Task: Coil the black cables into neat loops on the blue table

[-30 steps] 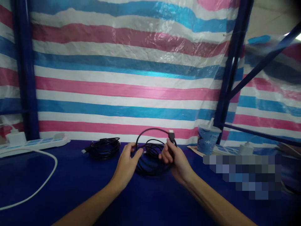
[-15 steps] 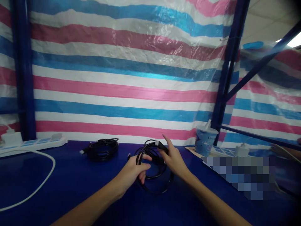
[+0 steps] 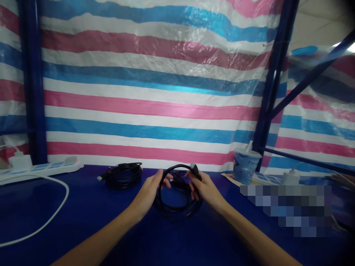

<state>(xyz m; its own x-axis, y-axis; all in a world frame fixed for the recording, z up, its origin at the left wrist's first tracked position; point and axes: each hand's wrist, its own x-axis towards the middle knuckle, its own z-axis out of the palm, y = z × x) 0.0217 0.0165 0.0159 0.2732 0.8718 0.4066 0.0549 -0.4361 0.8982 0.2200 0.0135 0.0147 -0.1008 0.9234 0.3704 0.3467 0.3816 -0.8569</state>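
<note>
Cable (image 3: 173, 209), black and glossy, forms a round loop between your left hand (image 3: 148, 188) and right hand (image 3: 208, 188), above the smooth blue tabletop (image 3: 83, 207). Your raised right index finger has folded in, so both hands now grasp it (left fingers loosely), plug (image 3: 194, 170) uppermost.

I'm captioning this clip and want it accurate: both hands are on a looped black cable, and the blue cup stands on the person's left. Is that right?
Not quite: the head view shows the blue cup on the person's right. The left hand and right hand are indeed on the looped black cable.
</note>
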